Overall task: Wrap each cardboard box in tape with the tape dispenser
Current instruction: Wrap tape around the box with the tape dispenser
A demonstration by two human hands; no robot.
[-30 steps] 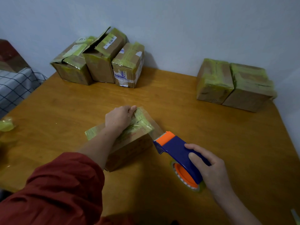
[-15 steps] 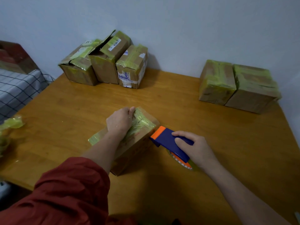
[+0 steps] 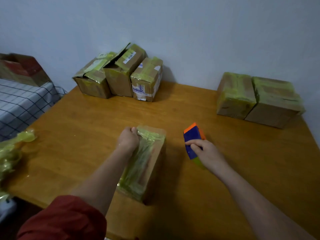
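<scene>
Left hand (image 3: pixel 128 141) pressing closed over far end of cardboard box (image 3: pixel 145 163) on tabletop (image 3: pixel 216 187). Right hand (image 3: pixel 206 153) gripping tape dispenser (image 3: pixel 192 141), clear of box. Tape link possibly severed; blurred. Advice: smoothing strip firmly before turning box.

One head-worn view looks forward and down, close over the wooden table (image 3: pixel 225 170).

Tape roll (image 3: pixel 199 161) (mostly behind right hand (image 3: pixel 207 154)), labels unreadable.

Labels on far boxes (image 3: pixel 147 78) too blurred to read.
</scene>
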